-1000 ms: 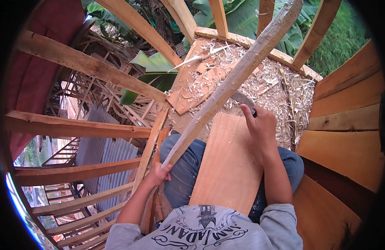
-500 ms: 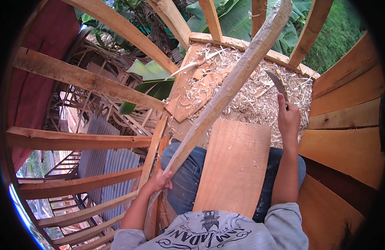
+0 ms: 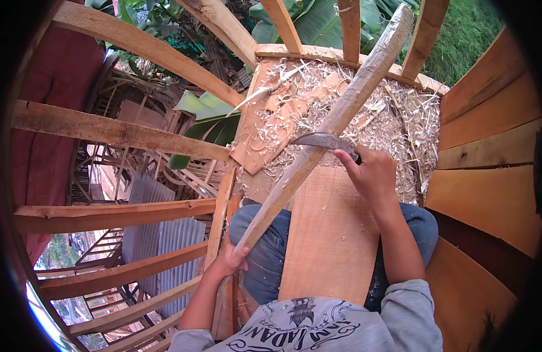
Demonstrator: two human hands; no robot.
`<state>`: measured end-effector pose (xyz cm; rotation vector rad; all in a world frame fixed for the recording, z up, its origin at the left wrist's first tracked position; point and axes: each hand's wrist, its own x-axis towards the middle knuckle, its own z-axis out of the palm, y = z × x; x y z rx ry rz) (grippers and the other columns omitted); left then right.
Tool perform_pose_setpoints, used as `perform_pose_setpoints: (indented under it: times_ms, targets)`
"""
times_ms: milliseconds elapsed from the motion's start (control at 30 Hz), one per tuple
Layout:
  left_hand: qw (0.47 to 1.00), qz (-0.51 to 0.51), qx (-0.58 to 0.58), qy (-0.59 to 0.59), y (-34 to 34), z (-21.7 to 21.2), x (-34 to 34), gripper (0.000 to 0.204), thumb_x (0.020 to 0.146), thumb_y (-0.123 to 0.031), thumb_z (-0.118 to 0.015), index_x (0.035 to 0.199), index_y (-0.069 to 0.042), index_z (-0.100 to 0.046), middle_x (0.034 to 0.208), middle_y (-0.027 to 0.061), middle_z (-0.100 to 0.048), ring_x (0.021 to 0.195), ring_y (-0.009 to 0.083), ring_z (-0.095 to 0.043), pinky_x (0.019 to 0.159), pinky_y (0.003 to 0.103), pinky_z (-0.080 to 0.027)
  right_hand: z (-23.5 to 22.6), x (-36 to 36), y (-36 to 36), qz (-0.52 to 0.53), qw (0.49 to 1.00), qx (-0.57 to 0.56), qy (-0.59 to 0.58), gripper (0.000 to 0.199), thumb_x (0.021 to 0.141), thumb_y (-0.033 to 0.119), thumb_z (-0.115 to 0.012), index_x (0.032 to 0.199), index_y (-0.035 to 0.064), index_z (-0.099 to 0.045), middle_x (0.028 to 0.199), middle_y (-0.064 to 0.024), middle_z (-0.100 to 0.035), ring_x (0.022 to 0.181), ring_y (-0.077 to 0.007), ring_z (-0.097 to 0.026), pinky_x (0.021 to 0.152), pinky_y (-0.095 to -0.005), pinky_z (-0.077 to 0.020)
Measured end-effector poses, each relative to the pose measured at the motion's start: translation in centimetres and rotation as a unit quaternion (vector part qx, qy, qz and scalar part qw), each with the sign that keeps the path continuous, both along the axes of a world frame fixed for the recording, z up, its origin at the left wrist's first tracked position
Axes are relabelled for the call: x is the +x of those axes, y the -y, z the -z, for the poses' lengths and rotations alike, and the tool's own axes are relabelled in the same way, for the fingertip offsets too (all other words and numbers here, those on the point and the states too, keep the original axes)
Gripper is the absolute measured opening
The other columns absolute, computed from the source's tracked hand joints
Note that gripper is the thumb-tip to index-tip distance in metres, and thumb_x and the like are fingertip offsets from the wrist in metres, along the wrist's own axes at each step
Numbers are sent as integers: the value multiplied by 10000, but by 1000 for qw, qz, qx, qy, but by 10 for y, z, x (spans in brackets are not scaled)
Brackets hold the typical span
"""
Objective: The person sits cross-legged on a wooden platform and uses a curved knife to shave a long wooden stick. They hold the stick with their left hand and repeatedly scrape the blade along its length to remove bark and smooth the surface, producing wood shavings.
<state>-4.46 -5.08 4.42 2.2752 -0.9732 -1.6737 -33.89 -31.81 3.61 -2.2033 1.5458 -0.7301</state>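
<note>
A long, pale, debarked wooden pole (image 3: 339,115) slants from my left side up to the far right. My left hand (image 3: 231,260) is wrapped round its lower part beside my left knee. In my right hand (image 3: 371,176) is a sickle (image 3: 322,139) with a dark curved blade; its handle is mostly hidden by my fingers. The blade lies across the pole near its middle, tip pointing left; whether it bites into the wood I cannot tell. A flat wooden board (image 3: 331,240) rests on my lap, between my legs and under the pole.
Curly wood shavings (image 3: 400,123) cover the floor ahead, with loose plank pieces (image 3: 288,126) at the left. Timber slats (image 3: 124,132) fence the left and far sides. A plank wall (image 3: 488,188) closes the right. Corrugated sheets (image 3: 159,240) lie beyond the left slats.
My right hand has brought the sickle left and nearer to me, from above the shavings onto the pole. The left hand keeps its grip on the pole. The view has shifted slightly.
</note>
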Motion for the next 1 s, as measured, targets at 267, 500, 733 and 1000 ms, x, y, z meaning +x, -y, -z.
perform_pose_setpoints:
  times_ms: [267,500,733,1000]
  targets:
    - [997,-30,-60,24,-4,2,-9,759,791,-706,-449,646,31,-559,538,111,-575,457,161,-544,397,275,-404,6,2,-6,2,998,3,55,539,843,539,-540,620,50,-584,478,-108,-534,444,-277,-570,438,-370,-441]
    - [993,-34,-100,49,-4,3,-17,731,782,-695,-481,618,13,-552,503,101,-550,444,165,-534,401,275,-392,6,-13,-5,-50,994,16,94,486,861,481,-553,642,48,-583,501,-133,-539,458,-306,-562,460,-387,-443]
    - [992,-65,-94,49,-11,7,-16,716,787,-688,-488,605,3,-537,494,104,-537,439,157,-530,393,274,-385,17,-17,11,10,998,-14,54,505,869,469,-550,612,33,-556,470,-136,-509,458,-305,-563,443,-376,-427]
    - [992,-60,-98,49,-11,9,-14,724,797,-680,-481,619,17,-558,499,96,-551,446,157,-543,396,272,-392,20,9,-29,-196,979,-13,58,493,873,468,-543,654,26,-563,507,-143,-530,470,-312,-567,455,-397,-436]
